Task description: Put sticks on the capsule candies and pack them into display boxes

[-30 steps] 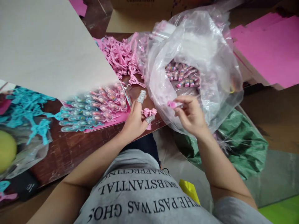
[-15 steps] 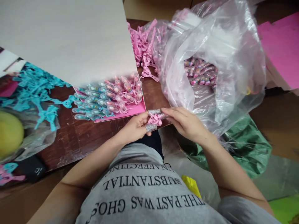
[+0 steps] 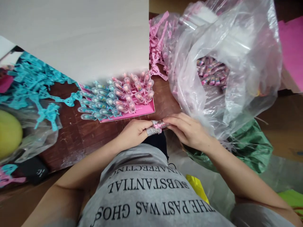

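Observation:
In the head view, my left hand (image 3: 134, 132) wears grey fabric sleeves on two fingers and pinches a pink plastic piece (image 3: 158, 125). My right hand (image 3: 191, 130) is closed at the other side, its fingertips on a small clear tube (image 3: 165, 125) that meets the pink piece. The fingers partly hide how the two parts join. Just beyond my hands stands an open pink box (image 3: 148, 108) with its large white lid (image 3: 94, 34) raised. Blue clear-topped capsules (image 3: 99, 99) fill its left side; pink capsules (image 3: 126, 90) fill much of the right.
Blue plastic pieces (image 3: 38, 78) are heaped on the left of the brown table (image 3: 71, 132). Pink plastic pieces (image 3: 157, 47) lie behind the box. At right, a large clear bag (image 3: 248, 63) holds several small pink-ended tubes (image 3: 213, 72). A green bag (image 3: 253, 148) sits below it.
The loops of the pink piece stood out between my fingers before; now less of it shows, and my hands are closer together. The view has shifted slightly.

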The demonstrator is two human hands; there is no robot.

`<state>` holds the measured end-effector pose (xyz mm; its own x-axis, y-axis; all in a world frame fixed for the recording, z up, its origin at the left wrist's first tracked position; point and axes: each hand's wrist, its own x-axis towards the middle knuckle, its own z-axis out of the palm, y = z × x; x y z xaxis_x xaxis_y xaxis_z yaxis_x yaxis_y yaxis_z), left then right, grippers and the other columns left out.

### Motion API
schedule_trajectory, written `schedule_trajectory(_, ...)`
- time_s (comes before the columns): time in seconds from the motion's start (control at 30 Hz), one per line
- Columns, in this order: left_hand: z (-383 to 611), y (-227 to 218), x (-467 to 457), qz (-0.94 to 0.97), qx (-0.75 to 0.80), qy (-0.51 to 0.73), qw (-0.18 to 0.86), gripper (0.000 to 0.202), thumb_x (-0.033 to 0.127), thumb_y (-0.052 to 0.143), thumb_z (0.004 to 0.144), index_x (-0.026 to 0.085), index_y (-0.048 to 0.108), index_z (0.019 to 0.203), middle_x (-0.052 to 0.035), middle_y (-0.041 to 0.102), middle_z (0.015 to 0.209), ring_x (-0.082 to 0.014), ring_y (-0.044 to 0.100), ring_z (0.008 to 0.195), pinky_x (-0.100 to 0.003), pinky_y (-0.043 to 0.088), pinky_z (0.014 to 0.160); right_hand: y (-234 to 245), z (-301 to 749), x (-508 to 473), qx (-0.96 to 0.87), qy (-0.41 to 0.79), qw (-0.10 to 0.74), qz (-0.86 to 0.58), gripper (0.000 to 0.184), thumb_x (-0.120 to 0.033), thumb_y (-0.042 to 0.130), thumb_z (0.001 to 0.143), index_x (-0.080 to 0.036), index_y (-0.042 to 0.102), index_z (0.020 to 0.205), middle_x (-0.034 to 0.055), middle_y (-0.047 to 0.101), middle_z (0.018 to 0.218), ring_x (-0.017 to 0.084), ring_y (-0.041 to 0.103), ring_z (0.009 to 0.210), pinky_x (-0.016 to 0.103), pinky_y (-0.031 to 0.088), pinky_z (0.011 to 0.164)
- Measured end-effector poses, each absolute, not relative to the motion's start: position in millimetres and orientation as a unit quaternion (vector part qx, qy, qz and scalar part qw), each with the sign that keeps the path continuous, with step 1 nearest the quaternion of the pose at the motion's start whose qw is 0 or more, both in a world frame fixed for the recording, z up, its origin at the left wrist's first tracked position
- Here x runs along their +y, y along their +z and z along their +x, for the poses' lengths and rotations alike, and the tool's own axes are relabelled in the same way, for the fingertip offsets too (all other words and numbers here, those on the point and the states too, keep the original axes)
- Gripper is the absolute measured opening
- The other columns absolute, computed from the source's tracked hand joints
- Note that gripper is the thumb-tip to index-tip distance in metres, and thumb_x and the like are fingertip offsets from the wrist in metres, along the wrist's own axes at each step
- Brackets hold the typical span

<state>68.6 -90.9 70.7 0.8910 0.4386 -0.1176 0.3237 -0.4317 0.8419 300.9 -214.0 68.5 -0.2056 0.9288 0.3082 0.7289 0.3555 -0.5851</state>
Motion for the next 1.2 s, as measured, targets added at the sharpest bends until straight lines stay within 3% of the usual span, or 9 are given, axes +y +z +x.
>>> schedule_trajectory(0.13, 51.9, 58.0, -92.0, 0.931, 0.193, 0.111, 0.289, 0.033, 0.017, 0.061, 0.101, 0.022, 0.078, 0.128, -0.0080, 0.084, 0.119, -0.0209, 0.079, 0.097, -0.030, 0.062, 0.083, 67.3, 291.6, -212.6, -0.728, 0.240, 0.313, -0.561, 0.032, -0.039, 0.050, 0.113, -0.018, 0.072, 0.125, 0.0102, 0.080, 0.104, 0.021, 0.076, 0.092, 0.037, 0.064, 0.082)
schedule_trajectory(0.2, 44.5, 53.4, -91.5, 0.940, 0.190, 0.111, 0.261, 0.036, 0.022, 0.065, 0.102, 0.024, 0.075, 0.136, -0.0091, 0.082, 0.127, -0.0220, 0.079, 0.103, -0.031, 0.064, 0.085, 69.2, 287.9, -212.0, -0.681, 0.336, 0.326, -0.563, 0.034, -0.044, 0.054, 0.112, -0.018, 0.075, 0.118, 0.0066, 0.081, 0.097, 0.016, 0.076, 0.081, 0.031, 0.063, 0.075)
schedule_trajectory(0.37, 37.3, 53.7, -88.6, 0.823, 0.248, 0.106, 0.501, 0.031, 0.031, 0.064, 0.104, 0.025, 0.077, 0.132, -0.0061, 0.083, 0.124, -0.0224, 0.080, 0.108, -0.036, 0.065, 0.096, 73.1, 283.0, -213.3, -0.472, 0.512, 0.435, -0.571, 0.033, -0.051, 0.072, 0.101, -0.023, 0.077, 0.116, 0.0017, 0.079, 0.094, 0.010, 0.068, 0.061, 0.022, 0.058, 0.050)
schedule_trajectory(0.53, 41.8, 48.7, -95.4, 0.619, 0.297, 0.129, 0.716, 0.042, 0.037, 0.086, 0.087, 0.019, 0.075, 0.124, -0.0079, 0.083, 0.121, -0.0225, 0.079, 0.108, -0.038, 0.064, 0.099, 68.1, 276.7, -216.2, -0.538, 0.442, 0.457, -0.554, 0.029, -0.037, 0.081, 0.096, -0.028, 0.078, 0.123, 0.0071, 0.079, 0.121, 0.020, 0.077, 0.107, 0.036, 0.068, 0.089)
schedule_trajectory(0.63, 43.5, 42.0, -100.5, 0.588, 0.306, 0.153, 0.733, 0.044, 0.031, 0.087, 0.084, 0.019, 0.072, 0.124, -0.0092, 0.081, 0.125, -0.0215, 0.078, 0.110, -0.039, 0.062, 0.102, 65.3, 268.9, -218.1, -0.556, 0.425, 0.434, -0.567, 0.030, -0.036, 0.075, 0.101, -0.026, 0.075, 0.130, 0.0076, 0.081, 0.119, 0.019, 0.078, 0.101, 0.036, 0.068, 0.088)
schedule_trajectory(0.77, 41.7, 39.4, -104.9, 0.604, 0.313, 0.163, 0.715, 0.031, 0.034, 0.087, 0.085, 0.018, 0.075, 0.109, -0.0068, 0.083, 0.114, -0.0216, 0.077, 0.107, -0.040, 0.063, 0.100, 63.3, 258.2, -220.1, -0.567, 0.377, 0.435, -0.590, 0.025, -0.036, 0.075, 0.101, -0.026, 0.075, 0.124, 0.0059, 0.082, 0.116, 0.018, 0.079, 0.097, 0.036, 0.066, 0.090)
schedule_trajectory(0.93, 35.8, 44.2, -108.5, 0.670, 0.330, 0.202, 0.634, 0.026, 0.038, 0.081, 0.093, 0.020, 0.077, 0.111, -0.0050, 0.084, 0.107, -0.0200, 0.078, 0.097, -0.034, 0.064, 0.091, 62.9, 249.0, -220.0, -0.558, 0.344, 0.449, -0.607, 0.022, -0.037, 0.075, 0.101, -0.027, 0.076, 0.121, 0.0044, 0.084, 0.110, 0.018, 0.079, 0.094, 0.036, 0.066, 0.087)
schedule_trajectory(1.1, 26.7, 48.5, -103.4, 0.818, 0.265, 0.226, 0.458, 0.010, 0.029, 0.073, 0.098, 0.019, 0.077, 0.096, -0.0037, 0.080, 0.091, -0.0155, 0.072, 0.078, -0.026, 0.057, 0.072, 64.0, 245.2, -216.0, -0.479, 0.468, 0.412, -0.617, 0.034, -0.055, 0.071, 0.100, -0.021, 0.074, 0.097, 0.0026, 0.080, 0.080, 0.016, 0.076, 0.067, 0.028, 0.062, 0.063)
schedule_trajectory(1.2, 22.7, 50.4, -99.1, 0.839, 0.246, 0.223, 0.432, 0.011, 0.026, 0.072, 0.099, 0.019, 0.075, 0.092, -0.0017, 0.075, 0.086, -0.0141, 0.068, 0.075, -0.024, 0.053, 0.070, 63.0, 246.4, -214.8, -0.457, 0.530, 0.387, -0.600, 0.050, -0.063, 0.058, 0.105, -0.020, 0.070, 0.082, 0.0018, 0.075, 0.071, 0.013, 0.071, 0.057, 0.025, 0.058, 0.055)
